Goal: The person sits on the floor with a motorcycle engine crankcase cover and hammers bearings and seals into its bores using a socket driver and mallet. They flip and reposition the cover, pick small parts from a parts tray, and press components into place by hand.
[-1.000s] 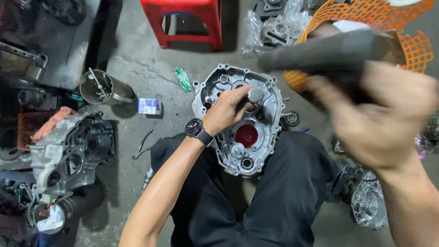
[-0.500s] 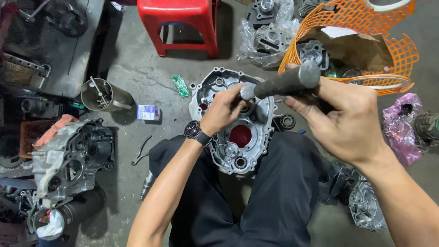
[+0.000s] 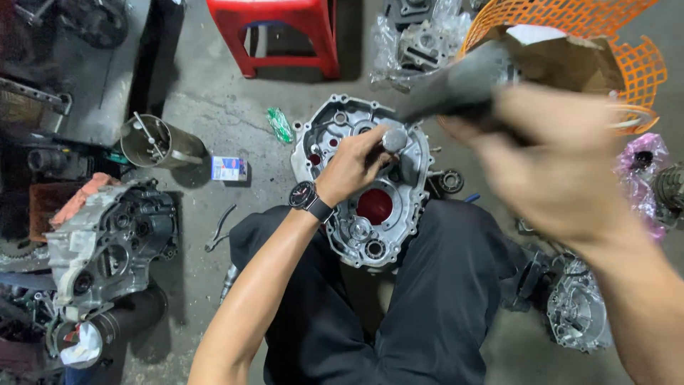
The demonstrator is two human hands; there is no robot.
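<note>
— What is the left hand [image 3: 354, 165] doing?

— It is pinching a short metal punch [image 3: 394, 140] upright, fingers closed around it, its tip sitting on the engine cover [image 3: 363, 182].

— Where is that cover lying?

— On the floor, leaning against the person's knees, just below the red stool [image 3: 285, 32].

— And the right hand [image 3: 563, 167]?

— It is blurring, wrapped tight around the handle of a hammer [image 3: 463, 85], which is hanging above and to the right of the punch, in front of the orange basket [image 3: 634, 53].
</note>
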